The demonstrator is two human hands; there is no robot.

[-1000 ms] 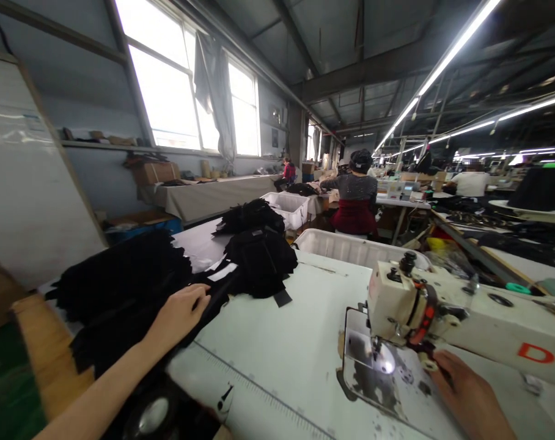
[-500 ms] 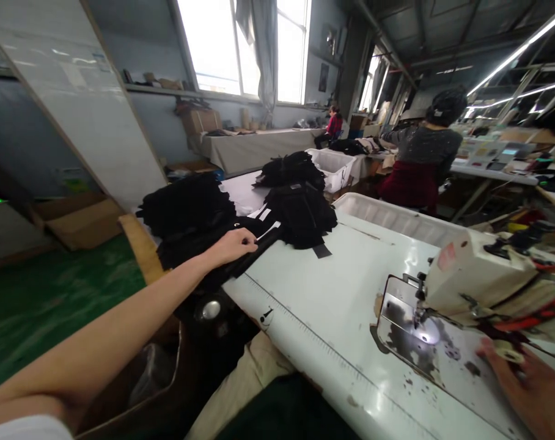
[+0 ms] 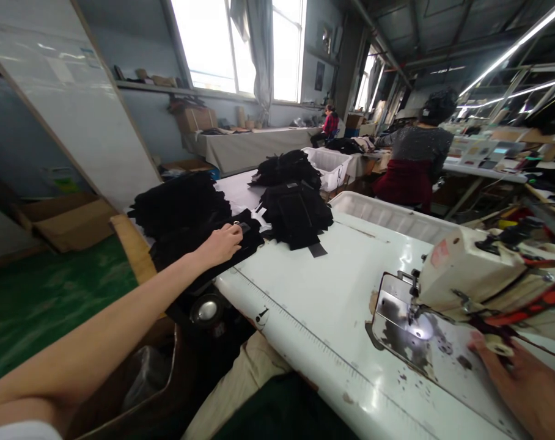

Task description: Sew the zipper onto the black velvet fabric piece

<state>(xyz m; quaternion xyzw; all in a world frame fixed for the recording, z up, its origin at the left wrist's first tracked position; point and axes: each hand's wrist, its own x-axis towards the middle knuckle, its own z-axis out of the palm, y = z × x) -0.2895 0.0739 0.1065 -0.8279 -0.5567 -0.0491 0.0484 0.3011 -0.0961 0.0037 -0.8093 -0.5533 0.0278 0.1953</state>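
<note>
My left hand (image 3: 221, 243) reaches out over the black fabric pieces (image 3: 247, 241) at the left end of the sewing table. Its fingers are curled down and pinch the top piece, near a small pale ring. Beyond it lie a thick black fabric stack (image 3: 181, 205) and another black bundle (image 3: 296, 214). By the sewing machine (image 3: 474, 269), my right hand (image 3: 529, 388) rests low on the right with one digit stretched out on the table. A pale round knob (image 3: 498, 345) sits before it and hides part of its fingers.
The white tabletop (image 3: 323, 293) has a printed ruler along its front edge. White plastic bins (image 3: 396, 217) stand behind it. A cardboard box (image 3: 66, 220) is on the green floor. A co-worker (image 3: 417, 153) stands at the back right, and another person (image 3: 330, 125) is farther off.
My left hand has drawn back slightly to the left, and the black piece under it now lies over the white-marked strips. The right hand stays by the machine. The view has shifted a little.
</note>
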